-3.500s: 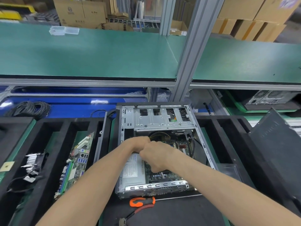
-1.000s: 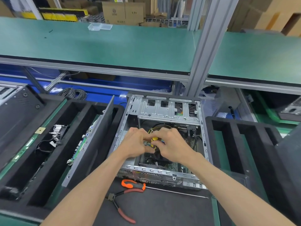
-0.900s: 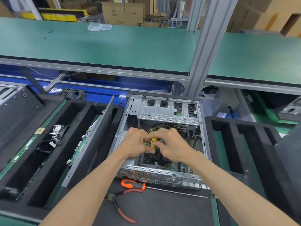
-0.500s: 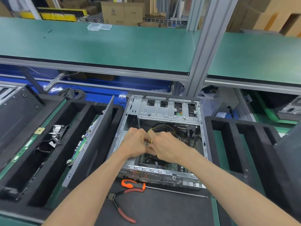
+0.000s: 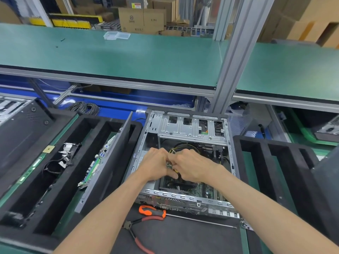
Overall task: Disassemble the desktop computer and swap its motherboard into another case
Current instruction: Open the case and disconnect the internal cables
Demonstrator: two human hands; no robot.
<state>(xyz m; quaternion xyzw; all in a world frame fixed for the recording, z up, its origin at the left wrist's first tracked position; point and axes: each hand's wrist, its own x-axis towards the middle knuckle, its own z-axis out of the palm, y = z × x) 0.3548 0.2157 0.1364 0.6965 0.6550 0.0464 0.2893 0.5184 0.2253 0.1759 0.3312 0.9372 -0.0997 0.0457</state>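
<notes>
Head view: open desktop case (image 5: 185, 162) lies on its side on the dark mat (image 5: 183, 237), side panel off, drive cage (image 5: 190, 130) at the far end. Motherboard (image 5: 205, 190) sits in the case floor, partly visible below the hands.

Left hand (image 5: 156, 165) and right hand (image 5: 192, 166) are both inside the case, touching each other over the middle of the board. Fingers on both are curled inward and pinch a small part between them; a bit of green and yellow shows at the contact point, can't tell exactly what it is. Yellow and black cables (image 5: 180, 146) loop just behind the hands.

Orange-handled screwdriver (image 5: 152, 211) lies on the mat just in front of the case, shaft pointing right. Red-handled pliers (image 5: 135, 233) lie next to it, nearer the camera.

Left of the case: black foam tray (image 5: 60, 204) with slots, a second motherboard (image 5: 95, 165) standing on edge in one slot, loose cables and connectors (image 5: 62, 158) in another. Grey side panel (image 5: 110, 162) leans between tray and case. Another foam tray (image 5: 275, 171) sits to the right.
</notes>
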